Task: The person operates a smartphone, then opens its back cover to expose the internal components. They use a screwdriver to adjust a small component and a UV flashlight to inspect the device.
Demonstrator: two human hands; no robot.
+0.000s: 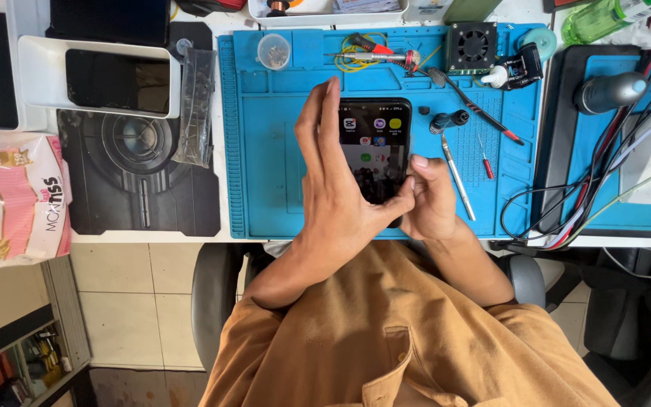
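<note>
A dark smartphone (377, 151) with a lit screen showing rows of round coloured icons is held at the centre of the frame, above the blue silicone work mat (265, 173). It is slim, glossy and round-cornered; its lower part is hidden behind the hands. The left hand (337, 188) is laid across the phone's left side, fingers stretched upward and thumb pressed toward the lower edge, so its grip is closed on the phone. The right hand (429, 202) is curled around the lower right corner, its grip also closed on the phone.

The ribbed, compartmented mat is spread on a white desk (224, 30) across the upper middle of the frame. A black printed pad (133, 177) lies at left, with a white tray (39, 71) holding a dark flat slab above it. A soft pink and white tissue pack (13, 200) sits at the far left. A square black fan (472, 47) is set at the mat's top edge. A tangle of black and red cables (566, 203) is draped at right. A small round clear container (273, 51) sits at upper left of the mat. Thin metal tweezers (457, 177) and a red-handled screwdriver (485, 162) lie just right of the phone.
</note>
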